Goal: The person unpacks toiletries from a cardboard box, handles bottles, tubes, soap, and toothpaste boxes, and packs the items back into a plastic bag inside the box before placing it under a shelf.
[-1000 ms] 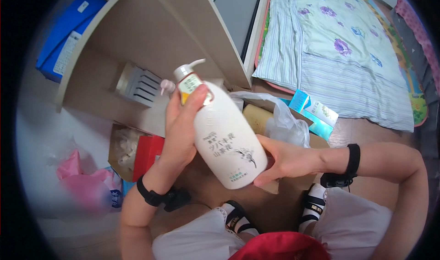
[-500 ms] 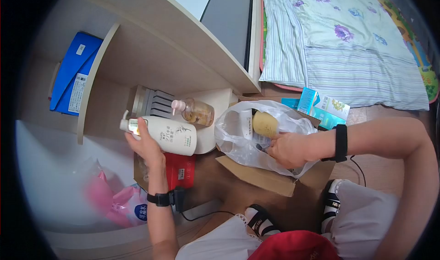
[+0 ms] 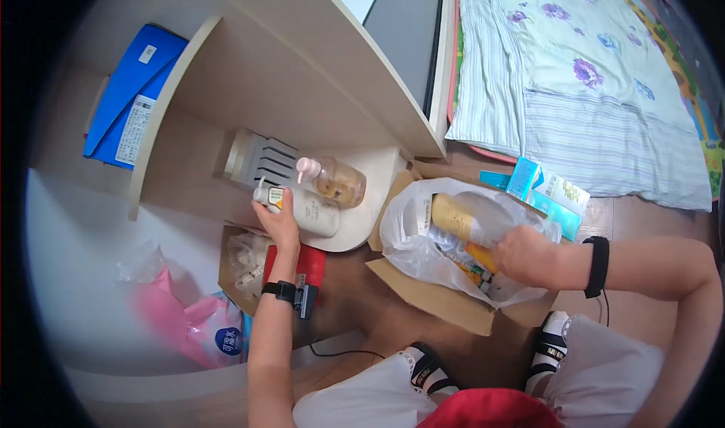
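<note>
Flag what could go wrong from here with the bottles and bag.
1. The white bottle in the left hand sits close beside the clear bottle and might knock it over.
2. It is also near the curved edge of the shelf, so a careless release could let it fall.
3. The right hand is at the open plastic bag; loose film might snag.

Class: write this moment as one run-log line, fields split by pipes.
left hand: gripping white pump bottle beside clear pink-topped bottle | right hand: over plastic bag in open cardboard box, grip unclear
</note>
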A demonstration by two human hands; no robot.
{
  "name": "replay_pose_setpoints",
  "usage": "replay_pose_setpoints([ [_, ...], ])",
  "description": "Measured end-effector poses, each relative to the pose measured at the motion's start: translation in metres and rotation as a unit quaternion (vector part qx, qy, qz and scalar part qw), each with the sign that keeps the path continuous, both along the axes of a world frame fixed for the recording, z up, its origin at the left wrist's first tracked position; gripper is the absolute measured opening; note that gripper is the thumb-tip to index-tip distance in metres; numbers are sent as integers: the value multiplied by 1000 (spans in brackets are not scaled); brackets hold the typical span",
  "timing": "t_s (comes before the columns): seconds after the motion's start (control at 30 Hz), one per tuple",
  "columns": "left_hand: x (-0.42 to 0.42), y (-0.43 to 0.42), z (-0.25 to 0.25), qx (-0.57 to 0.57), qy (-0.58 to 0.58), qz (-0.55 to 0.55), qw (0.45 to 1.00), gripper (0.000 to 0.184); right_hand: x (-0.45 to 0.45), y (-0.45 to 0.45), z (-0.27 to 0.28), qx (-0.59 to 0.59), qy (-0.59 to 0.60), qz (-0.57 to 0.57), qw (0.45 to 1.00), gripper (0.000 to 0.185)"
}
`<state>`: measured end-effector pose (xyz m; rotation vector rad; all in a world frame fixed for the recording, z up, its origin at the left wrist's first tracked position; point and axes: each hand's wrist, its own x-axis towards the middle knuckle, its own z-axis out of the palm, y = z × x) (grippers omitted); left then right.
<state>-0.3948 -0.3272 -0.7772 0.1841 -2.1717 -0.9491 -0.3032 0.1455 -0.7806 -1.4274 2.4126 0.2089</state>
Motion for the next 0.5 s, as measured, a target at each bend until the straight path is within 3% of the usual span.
replay_pose_setpoints([
  [0.13, 2, 6, 5, 16, -46, 2, 999, 50, -15, 4, 19, 2, 25, -91, 996, 16],
  [0.23, -2, 33, 23, 74, 25, 101, 992, 50, -31, 0, 36, -32, -32, -135, 990, 15],
  [0.33, 3, 68, 60, -207, 129, 165, 956, 52, -32, -13, 25, -44, -68, -124, 989, 18],
  [0.43, 20, 121, 80, -352, 220, -50, 908, 45, -24, -23, -16, -142, -20, -145, 979, 25],
  [0.5, 36, 156, 82, -318, 116, -344, 876, 33, -27, -26, 4, -42, -8, -143, 989, 27],
])
